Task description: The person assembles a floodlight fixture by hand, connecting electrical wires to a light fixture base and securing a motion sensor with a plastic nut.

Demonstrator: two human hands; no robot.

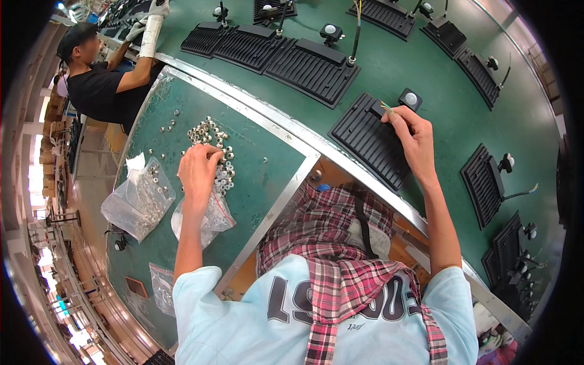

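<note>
Two hands busy | your left hand (198, 170) has fingers curled into the nuts (213, 137) left of the housing (371, 140) | right hand (413, 137) pinches wires (385, 107) at its top edge | nuts small, hard, likely slippery; wires thin, bendy.

The left hand (198, 167) covers part of the heap of small silver nuts (213, 137), so what its fingertips pinch cannot be told; the right hand (412, 135) hides the near corner of the black ribbed housing (368, 140); the fixtures (511, 255) at the right rim blur into darkness; the co-worker's gloved hand (159, 8) is cut off by the top edge.
</note>
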